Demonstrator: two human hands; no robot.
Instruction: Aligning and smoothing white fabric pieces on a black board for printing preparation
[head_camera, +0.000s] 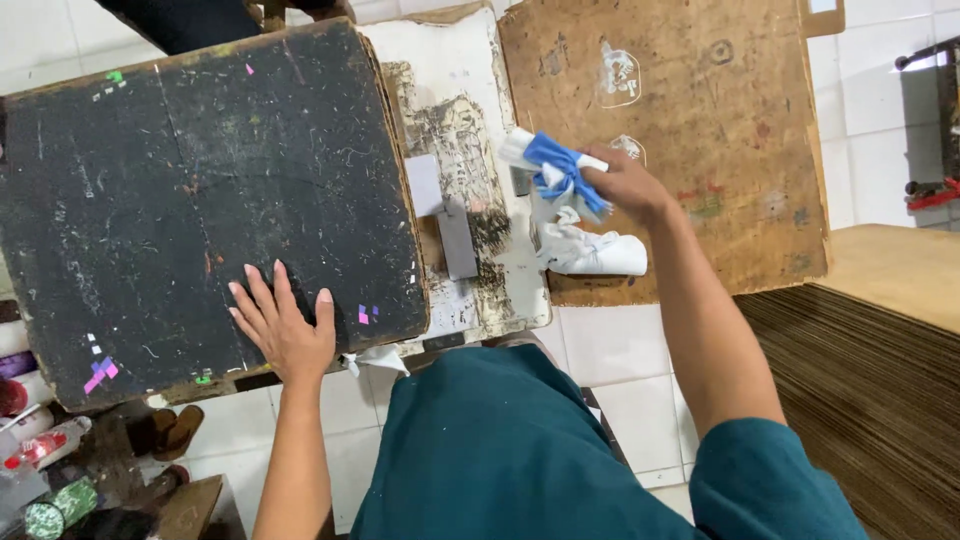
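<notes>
Head view shows our right hand (622, 185) closed on a white bundle tied with a blue ribbon (560, 172), lifted over the white, stained board (455, 90). Just below lies a second white roll (598, 255). Our left hand (283, 325) rests open and flat on the black tabletop (200, 180), holding nothing.

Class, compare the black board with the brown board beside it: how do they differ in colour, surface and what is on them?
The black board is dark, scratched and flecked with coloured scraps; the brown board is bare wood with pale stains. The left hand lies flat on the black board; over the brown board's edge the right hand holds a white and blue bundle. Both are flat, worn and roughly square.
</notes>
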